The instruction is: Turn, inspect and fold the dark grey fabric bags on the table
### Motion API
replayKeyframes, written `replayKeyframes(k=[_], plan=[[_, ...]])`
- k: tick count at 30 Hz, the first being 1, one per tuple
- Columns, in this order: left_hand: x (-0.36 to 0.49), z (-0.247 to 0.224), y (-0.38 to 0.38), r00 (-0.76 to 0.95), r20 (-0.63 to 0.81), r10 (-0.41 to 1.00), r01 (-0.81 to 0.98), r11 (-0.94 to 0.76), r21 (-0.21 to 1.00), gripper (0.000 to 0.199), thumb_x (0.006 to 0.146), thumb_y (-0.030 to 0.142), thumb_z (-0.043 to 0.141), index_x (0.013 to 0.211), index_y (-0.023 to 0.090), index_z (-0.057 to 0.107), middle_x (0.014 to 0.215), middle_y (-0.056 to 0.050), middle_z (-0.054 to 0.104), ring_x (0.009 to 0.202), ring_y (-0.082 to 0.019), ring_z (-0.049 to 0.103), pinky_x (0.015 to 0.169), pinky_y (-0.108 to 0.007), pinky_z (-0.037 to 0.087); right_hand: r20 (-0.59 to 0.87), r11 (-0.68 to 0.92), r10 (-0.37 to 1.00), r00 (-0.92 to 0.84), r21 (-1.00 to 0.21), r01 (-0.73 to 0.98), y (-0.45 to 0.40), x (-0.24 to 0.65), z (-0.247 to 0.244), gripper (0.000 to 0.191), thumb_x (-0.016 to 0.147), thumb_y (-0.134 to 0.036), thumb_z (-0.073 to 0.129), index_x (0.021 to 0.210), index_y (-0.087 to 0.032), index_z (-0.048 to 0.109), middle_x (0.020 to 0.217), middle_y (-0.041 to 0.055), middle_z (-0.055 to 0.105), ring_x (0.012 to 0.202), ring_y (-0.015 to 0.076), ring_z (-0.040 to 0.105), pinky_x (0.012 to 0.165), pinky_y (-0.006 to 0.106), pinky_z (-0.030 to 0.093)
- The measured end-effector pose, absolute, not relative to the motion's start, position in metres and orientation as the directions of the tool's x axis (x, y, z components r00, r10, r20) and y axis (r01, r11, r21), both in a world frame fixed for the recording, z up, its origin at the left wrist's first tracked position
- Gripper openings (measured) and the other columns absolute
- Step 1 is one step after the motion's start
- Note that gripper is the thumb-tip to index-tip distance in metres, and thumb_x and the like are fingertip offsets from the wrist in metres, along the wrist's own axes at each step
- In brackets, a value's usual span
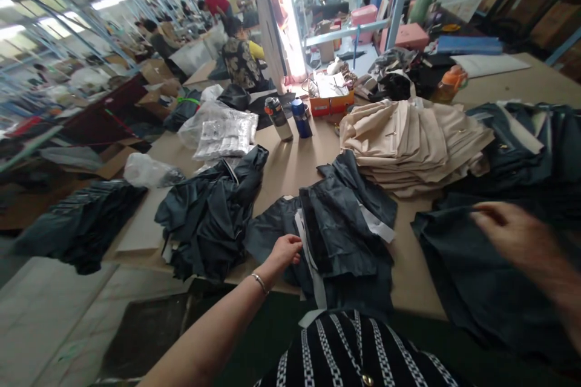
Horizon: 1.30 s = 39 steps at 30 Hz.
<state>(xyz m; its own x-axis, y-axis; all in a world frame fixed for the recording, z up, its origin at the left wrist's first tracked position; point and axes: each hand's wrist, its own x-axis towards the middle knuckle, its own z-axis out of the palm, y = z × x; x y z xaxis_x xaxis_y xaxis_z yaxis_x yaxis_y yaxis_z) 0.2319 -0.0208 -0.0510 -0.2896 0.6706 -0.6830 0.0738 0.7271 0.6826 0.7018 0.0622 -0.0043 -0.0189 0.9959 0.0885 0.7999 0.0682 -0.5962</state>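
In the middle of the table lies a dark green garment piece (pixel 340 224) in layers, with a white strip (pixel 311 254) along its left side and a white tab at its right. My left hand (pixel 287 251) is just beside the strip, fingers curled together; whatever is between them is hidden. To the right, my right hand (pixel 511 233), slightly blurred, has its fingertips pinched at the upper edge of a dark fabric panel (pixel 458 254). That panel drapes over the table's front edge.
A stack of beige pieces (pixel 408 139) sits behind, with more dark pieces (pixel 521 145) to its right. Dark garments (pixel 213 211) lie at left. Two bottles, one grey (pixel 280 121) and one blue (pixel 301 120), stand near an orange box (pixel 331 103). People work farther back.
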Motion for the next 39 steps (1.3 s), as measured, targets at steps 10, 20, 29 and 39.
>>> replayKeyframes(k=[10,20,29,39], plan=[[0.246,-0.082,-0.036,-0.204,-0.768,0.607,-0.141,0.758,0.636,0.031,0.074,0.003,0.049,0.104,0.010,0.052,0.075,-0.004,0.061,0.050,-0.008,0.057,0.055,-0.024,0.051,-0.394,0.223,0.731,-0.557,-0.633,0.741,0.032,0.373,-0.084,0.031,0.075,-0.030,0.059,0.102,-0.015,0.055,0.102,0.0144,0.063,0.097,0.0272,0.059,0.082,0.037,0.042],[0.246,-0.069,-0.032,-0.128,-0.733,0.669,-0.224,0.700,0.678,0.028,0.084,0.037,0.055,0.096,0.012,0.056,0.085,-0.007,0.060,0.054,-0.008,0.056,0.055,-0.022,0.048,-0.396,-0.113,0.620,-0.677,-0.899,0.422,0.052,0.424,-0.073,0.025,0.076,-0.035,0.045,0.086,-0.015,0.057,0.082,0.0051,0.063,0.076,0.0161,0.058,0.074,0.030,0.045],[0.286,-0.037,-0.007,-0.026,-0.626,0.779,-0.308,0.590,0.746,0.040,0.067,0.048,0.068,0.081,0.016,0.049,0.069,0.001,0.053,0.050,-0.007,0.049,0.047,-0.019,0.040,-0.283,-0.241,0.536,-0.796,-0.954,0.178,0.035,0.465,-0.050,0.027,0.072,-0.030,0.058,0.094,-0.015,0.063,0.085,0.0027,0.064,0.084,0.0174,0.057,0.085,0.034,0.045],[0.314,0.012,0.005,-0.099,-0.362,0.927,-0.191,0.339,0.921,0.031,0.064,0.034,0.068,0.061,0.016,0.043,0.057,0.004,0.047,0.053,-0.007,0.044,0.050,-0.019,0.037,-0.045,0.251,0.867,-0.497,-0.821,0.512,0.035,0.457,0.008,0.045,0.072,-0.038,0.062,0.108,-0.013,0.055,0.104,0.0115,0.058,0.095,0.0231,0.054,0.090,0.038,0.042]])
